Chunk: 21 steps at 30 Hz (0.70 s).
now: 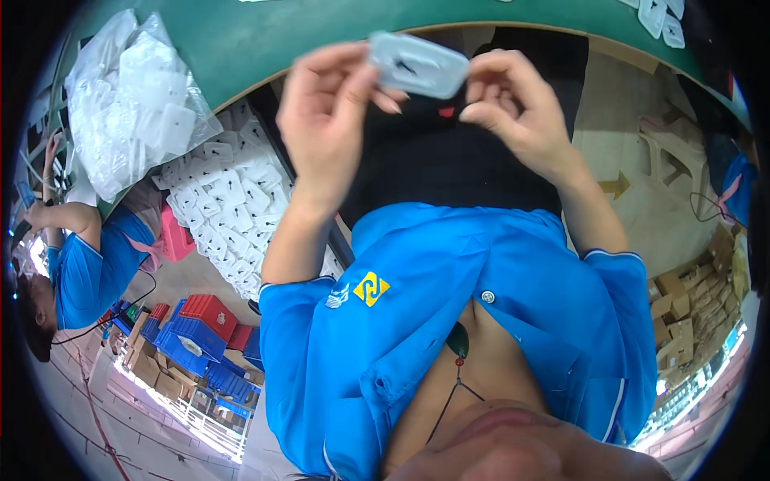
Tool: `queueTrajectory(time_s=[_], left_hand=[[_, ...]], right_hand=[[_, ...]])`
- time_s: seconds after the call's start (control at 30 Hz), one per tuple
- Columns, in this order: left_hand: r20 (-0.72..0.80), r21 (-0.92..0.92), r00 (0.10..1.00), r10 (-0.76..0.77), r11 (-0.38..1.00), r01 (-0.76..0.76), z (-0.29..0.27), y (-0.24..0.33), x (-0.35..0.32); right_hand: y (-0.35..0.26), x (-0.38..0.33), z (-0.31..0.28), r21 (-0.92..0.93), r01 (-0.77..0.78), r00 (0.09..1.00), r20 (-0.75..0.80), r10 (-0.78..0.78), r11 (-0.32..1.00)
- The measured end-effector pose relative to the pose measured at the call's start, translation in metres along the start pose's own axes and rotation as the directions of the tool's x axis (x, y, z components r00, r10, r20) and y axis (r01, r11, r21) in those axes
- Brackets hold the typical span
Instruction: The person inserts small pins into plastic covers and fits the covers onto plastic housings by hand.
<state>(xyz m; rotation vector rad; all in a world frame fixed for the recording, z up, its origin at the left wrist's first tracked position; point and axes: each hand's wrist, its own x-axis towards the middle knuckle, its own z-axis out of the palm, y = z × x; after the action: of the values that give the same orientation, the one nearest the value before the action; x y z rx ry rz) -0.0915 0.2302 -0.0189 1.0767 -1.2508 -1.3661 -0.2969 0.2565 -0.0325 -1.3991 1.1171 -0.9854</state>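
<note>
A small translucent white plastic tray, rounded at the corners with a small black part in its middle, is held up tilted near the edge of the green table. My left hand pinches its left end between thumb and fingers. At the other end, the curled fingers of my right hand meet the tray's edge, with the thumb below it. Slight motion blur hides the finer detail of the tray and the left fingers.
A clear bag of similar white pieces lies on the green table at left. Below it, many more pieces fill a surface beside my left arm. A co-worker in blue sits at left. Stacked crates and a plastic stool stand around.
</note>
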Motion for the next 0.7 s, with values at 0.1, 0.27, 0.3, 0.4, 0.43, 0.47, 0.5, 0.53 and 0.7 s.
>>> queueTrajectory(time_s=[0.1, 0.27, 0.3, 0.4, 0.43, 0.47, 0.5, 0.53, 0.7], left_hand=[[-0.123, 0.148, 0.964, 0.236, 0.965, -0.217, -0.025, 0.016, 0.037], [-0.263, 0.214, 0.878, 0.399, 0.912, -0.351, -0.075, 0.021, 0.111], [-0.26, 0.247, 0.893, 0.367, 0.92, -0.305, -0.084, 0.026, 0.123], [-0.243, 0.293, 0.925, 0.291, 0.932, -0.216, -0.094, 0.016, 0.151], [-0.224, 0.302, 0.943, 0.245, 0.938, -0.172, -0.095, 0.014, 0.156], [-0.225, 0.306, 0.942, 0.248, 0.936, -0.173, -0.097, 0.012, 0.158], [-0.208, 0.391, 0.951, 0.229, 0.911, -0.133, -0.098, 0.013, 0.16], [-0.195, 0.473, 0.958, 0.209, 0.876, -0.095, -0.099, 0.015, 0.16], [-0.213, 0.739, 0.813, 0.542, 0.634, -0.229, -0.104, 0.038, 0.135]], right_hand=[[0.001, 0.003, -0.019, -0.077, 0.153, 0.968, -0.187, -0.165, 0.985], [-0.011, 0.006, -0.071, -0.173, 0.197, 0.836, -0.485, -0.258, 0.965], [-0.018, 0.008, -0.084, -0.154, 0.213, 0.775, -0.574, -0.263, 0.965], [-0.02, 0.008, -0.153, -0.34, 0.04, 0.576, -0.761, -0.299, 0.94], [-0.017, 0.005, -0.189, -0.407, 0.007, 0.543, -0.765, -0.345, 0.913], [-0.012, 0.005, -0.221, -0.435, 0.036, 0.523, -0.759, -0.388, 0.9], [-0.006, 0.005, -0.252, -0.479, 0.012, 0.491, -0.762, -0.422, 0.878], [0.002, 0.002, -0.291, -0.52, -0.048, 0.489, -0.756, -0.434, 0.853], [0.042, 0.0, -0.425, -0.695, -0.359, 0.63, -0.673, -0.388, 0.623]])
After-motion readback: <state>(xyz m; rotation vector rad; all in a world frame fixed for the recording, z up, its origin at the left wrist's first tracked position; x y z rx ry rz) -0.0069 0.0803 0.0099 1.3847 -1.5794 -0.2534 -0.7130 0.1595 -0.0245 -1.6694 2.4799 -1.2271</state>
